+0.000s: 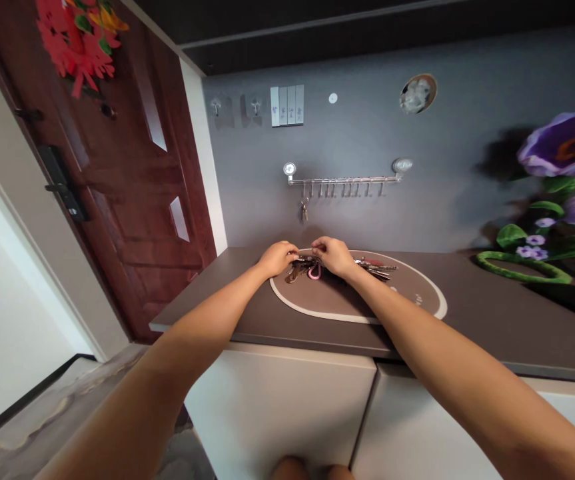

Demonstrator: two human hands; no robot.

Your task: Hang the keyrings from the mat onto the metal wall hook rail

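Several keys and small metal pieces (pixel 374 268) lie in a pile on a brown oval mat (pixel 352 307) with a pale rim. My left hand (pixel 278 258) is at the left end of the pile, fingers bent and closed, on something too small to make out. Over the pile's middle, my right hand (pixel 332 255) has its thumb and fingers pinched together; what lies between them is hidden. A pink loop (pixel 314 272) rests between the two hands. Above, keys (pixel 304 212) hang from a clear hook rail (pixel 344 180) on the wall.
Purple artificial flowers (pixel 562 150) with a green looped base (pixel 522 270) stand at the right of the counter (pixel 487 313). A dark red door (pixel 137 173) is at the left. Small labelled boxes (pixel 288 105) and two hooks are on the wall. A dark shelf overhangs the top.
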